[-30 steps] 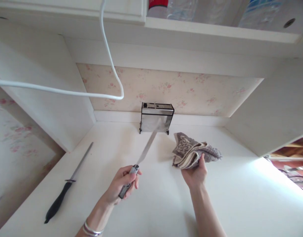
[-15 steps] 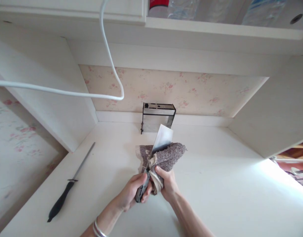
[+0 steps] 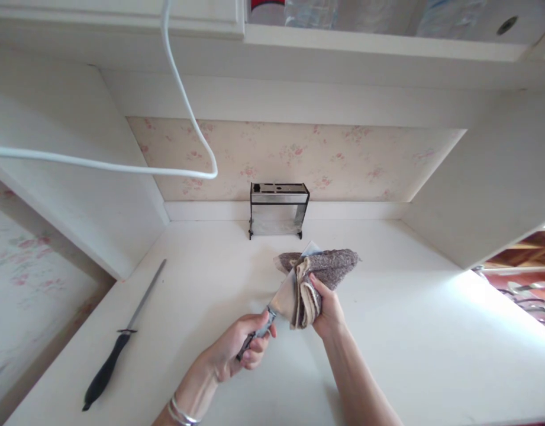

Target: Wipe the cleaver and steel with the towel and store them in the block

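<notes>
My left hand (image 3: 250, 340) is closed around the dark handle of a broad-bladed knife (image 3: 284, 296), which looks like a cleaver and points up and to the right. A folded brown and beige towel (image 3: 332, 269) wraps over the middle of the blade, leaving a bit of the tip showing above it. My right hand (image 3: 328, 307) grips this towel from the right, thumb on top, so the cloth lies against the blade. Both hands are above the white countertop (image 3: 201, 296).
A sharpening steel (image 3: 121, 346) with a black handle lies at the left. Against the back wall stands a metal knife block (image 3: 279, 210). A white cable (image 3: 183, 94) hangs in front of the upper cabinet (image 3: 121, 18). Side panels close in the counter left and right.
The towel and my right hand have shifted to the right, up along the blade. More of the blade shows near the handle, less at the tip. The knife leans further right.
</notes>
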`<state>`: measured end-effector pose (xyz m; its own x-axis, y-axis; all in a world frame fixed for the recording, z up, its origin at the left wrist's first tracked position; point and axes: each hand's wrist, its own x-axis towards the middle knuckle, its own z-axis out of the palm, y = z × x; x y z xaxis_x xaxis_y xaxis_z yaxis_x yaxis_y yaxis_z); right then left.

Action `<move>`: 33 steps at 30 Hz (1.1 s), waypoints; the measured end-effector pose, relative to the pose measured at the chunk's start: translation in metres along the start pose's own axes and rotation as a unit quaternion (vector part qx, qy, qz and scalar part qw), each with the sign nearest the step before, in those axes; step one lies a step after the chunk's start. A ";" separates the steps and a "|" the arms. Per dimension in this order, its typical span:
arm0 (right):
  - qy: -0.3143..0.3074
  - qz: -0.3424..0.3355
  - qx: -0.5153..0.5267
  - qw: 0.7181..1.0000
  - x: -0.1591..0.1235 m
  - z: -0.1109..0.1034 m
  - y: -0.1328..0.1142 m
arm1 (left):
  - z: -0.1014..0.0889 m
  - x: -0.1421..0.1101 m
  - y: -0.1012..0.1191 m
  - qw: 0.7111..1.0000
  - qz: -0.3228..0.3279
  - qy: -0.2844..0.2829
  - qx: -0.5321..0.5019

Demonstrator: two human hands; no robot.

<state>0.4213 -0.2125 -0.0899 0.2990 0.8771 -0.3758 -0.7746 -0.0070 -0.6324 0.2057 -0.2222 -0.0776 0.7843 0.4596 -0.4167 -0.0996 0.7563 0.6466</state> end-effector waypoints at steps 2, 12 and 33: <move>-0.001 -0.015 -0.010 1.000 0.000 0.001 0.001 | -0.002 0.001 -0.001 1.000 0.000 -0.002 -0.014; -0.146 0.094 -0.071 0.982 -0.014 0.001 0.016 | -0.016 -0.001 0.002 0.993 0.081 0.005 -0.083; -0.013 -0.049 -0.021 0.999 0.000 -0.009 -0.013 | -0.005 -0.009 0.002 0.998 0.022 -0.019 0.048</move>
<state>0.4361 -0.2163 -0.0882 0.3571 0.8867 -0.2937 -0.7187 0.0599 -0.6928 0.1953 -0.2218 -0.0759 0.8029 0.4726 -0.3633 -0.0772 0.6868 0.7227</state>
